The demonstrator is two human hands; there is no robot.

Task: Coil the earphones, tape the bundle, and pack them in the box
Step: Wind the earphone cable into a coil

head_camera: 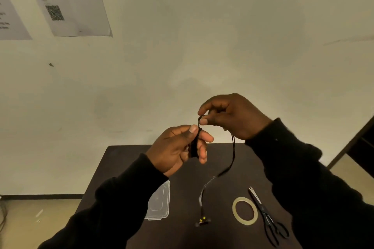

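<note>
My left hand grips a small coil of black earphone cable held up above the table. Just above it, my right hand pinches the same cable between thumb and forefinger. The loose end of the cable hangs from my right hand down to the table, ending at the earbuds lying there. A roll of clear tape lies flat to the right of the earbuds. The clear plastic box sits on the table under my left forearm, partly hidden by the sleeve.
Black scissors lie right of the tape roll on the dark table. A pale wall with taped paper sheets rises behind. A dark furniture edge stands at the far right.
</note>
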